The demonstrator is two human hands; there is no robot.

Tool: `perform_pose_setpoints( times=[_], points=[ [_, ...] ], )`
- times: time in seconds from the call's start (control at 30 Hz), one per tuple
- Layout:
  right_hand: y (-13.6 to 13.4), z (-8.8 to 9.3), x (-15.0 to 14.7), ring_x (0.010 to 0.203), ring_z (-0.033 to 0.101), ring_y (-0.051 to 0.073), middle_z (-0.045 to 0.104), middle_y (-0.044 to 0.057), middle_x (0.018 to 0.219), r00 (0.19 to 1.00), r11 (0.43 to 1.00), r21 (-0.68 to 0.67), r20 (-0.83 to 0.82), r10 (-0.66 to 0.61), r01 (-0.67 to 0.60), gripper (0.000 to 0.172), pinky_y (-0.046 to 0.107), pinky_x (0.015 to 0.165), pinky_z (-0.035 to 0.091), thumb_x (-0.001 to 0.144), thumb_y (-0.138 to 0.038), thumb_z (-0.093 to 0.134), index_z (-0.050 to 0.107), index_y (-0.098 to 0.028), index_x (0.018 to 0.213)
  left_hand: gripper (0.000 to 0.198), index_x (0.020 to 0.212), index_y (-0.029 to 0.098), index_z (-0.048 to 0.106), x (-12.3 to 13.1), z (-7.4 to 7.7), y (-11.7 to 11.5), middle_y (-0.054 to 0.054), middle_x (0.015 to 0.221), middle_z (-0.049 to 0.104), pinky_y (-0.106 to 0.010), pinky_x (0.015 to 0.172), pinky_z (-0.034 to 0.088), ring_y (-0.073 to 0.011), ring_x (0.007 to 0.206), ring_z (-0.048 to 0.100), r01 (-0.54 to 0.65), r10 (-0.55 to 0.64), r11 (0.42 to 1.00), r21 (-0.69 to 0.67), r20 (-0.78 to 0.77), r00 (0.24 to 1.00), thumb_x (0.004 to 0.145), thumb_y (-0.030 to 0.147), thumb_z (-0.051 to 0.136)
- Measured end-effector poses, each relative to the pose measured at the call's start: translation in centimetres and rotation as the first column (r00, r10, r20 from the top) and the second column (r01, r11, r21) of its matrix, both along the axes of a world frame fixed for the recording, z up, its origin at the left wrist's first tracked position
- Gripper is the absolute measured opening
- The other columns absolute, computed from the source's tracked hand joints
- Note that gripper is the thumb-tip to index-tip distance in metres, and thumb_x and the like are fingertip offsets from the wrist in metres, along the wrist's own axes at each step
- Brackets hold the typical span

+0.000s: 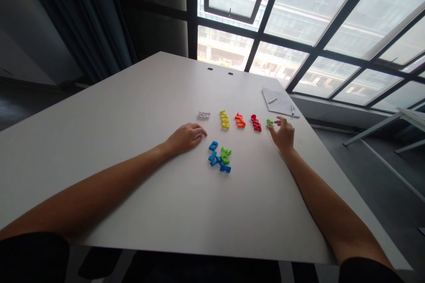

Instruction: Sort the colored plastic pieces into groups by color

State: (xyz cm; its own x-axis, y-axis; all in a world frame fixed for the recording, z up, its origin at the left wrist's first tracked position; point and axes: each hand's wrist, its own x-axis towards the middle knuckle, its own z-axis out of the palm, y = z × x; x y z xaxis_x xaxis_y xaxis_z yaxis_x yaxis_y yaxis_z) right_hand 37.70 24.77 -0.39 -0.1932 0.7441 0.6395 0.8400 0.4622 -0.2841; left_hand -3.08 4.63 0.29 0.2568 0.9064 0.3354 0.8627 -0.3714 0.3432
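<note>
My left hand (187,137) lies on the white table (159,212) with its fingers stretched out and nothing in it. Just right of it is a loose pile of blue letter pieces (215,158) and green letter pieces (226,158). At the right, my right hand (283,135) has its thumb and fingers apart. Its thumb tip is at a small green letter group (269,122), partly covering it; whether it touches is hard to tell. A row leads left from there: red letters (256,123), orange letters (239,120), yellow letters (224,120) and white letters (203,115).
A sheet of paper (282,101) with a pen (272,100) on it lies by the table's right edge, a marker (292,111) near its corner. Two round holes are set in the far end. Windows stand beyond, a dark curtain (89,13) at left.
</note>
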Motion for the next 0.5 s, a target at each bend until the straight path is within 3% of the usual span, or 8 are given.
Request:
perform_pose_setpoints(
  times=[0.1,0.17,0.23,0.33,0.5],
  points=[
    [-3.2,0.9,-2.1,0.097,0.071,0.03,0.079,0.012,0.101,0.957,0.952,0.101,0.04,0.286,-0.289,0.021,0.049,0.095,0.051,0.1,-0.033,0.054,0.069,-0.02,0.108,0.032,0.112,0.024,0.077,0.0,0.1,0.0,-0.008,0.123,0.073,-0.045,0.107,0.052,-0.0282,0.114,0.067,0.005,-0.005,1.0,0.002,0.008,1.0,0.097,0.027,0.049],
    [-5.9,1.2,-4.0,0.094,0.072,0.028,0.079,0.01,0.098,0.841,0.84,0.07,0.109,0.53,-0.538,0.018,0.048,0.094,0.053,0.102,-0.03,0.055,0.071,-0.023,0.105,0.031,0.111,0.024,0.077,0.0,0.0,0.0,-0.008,0.122,0.074,-0.045,0.106,0.052,-0.028,0.113,0.067,0.009,-0.009,1.0,0.011,0.012,1.0,0.097,0.027,0.049],
    [-8.6,1.3,-6.0,0.097,0.072,0.028,0.079,0.009,0.103,0.713,0.72,0.003,0.138,0.687,-0.694,0.018,0.049,0.095,0.053,0.101,-0.029,0.06,0.073,-0.025,0.111,0.031,0.111,0.024,0.077,0.0,0.0,0.0,-0.009,0.12,0.074,-0.045,0.106,0.052,-0.0279,0.112,0.067,0.009,-0.009,1.0,0.016,0.016,1.0,0.097,0.026,0.05],
    [-11.8,1.1,-8.1,0.105,0.071,0.028,0.078,0.01,0.114,0.591,0.6,-0.076,0.108,0.799,-0.797,0.024,0.05,0.098,0.054,0.101,-0.028,0.061,0.072,-0.026,0.123,0.031,0.111,0.024,0.077,0.0,0.0,0.0,-0.008,0.12,0.074,-0.044,0.106,0.052,-0.0276,0.112,0.068,0.008,-0.008,1.0,0.014,0.009,1.0,0.097,0.025,0.05],
    [-13.1,0.9,-9.0,0.113,0.069,0.027,0.078,0.008,0.12,0.543,0.551,-0.144,0.092,0.834,-0.822,0.022,0.051,0.101,0.052,0.102,-0.029,0.061,0.074,-0.029,0.12,0.03,0.111,0.024,0.077,0.1,0.2,-0.1,-0.008,0.121,0.075,-0.044,0.106,0.052,-0.0276,0.114,0.067,0.007,-0.007,1.0,0.011,-0.008,1.0,0.097,0.025,0.05]
  ],
)
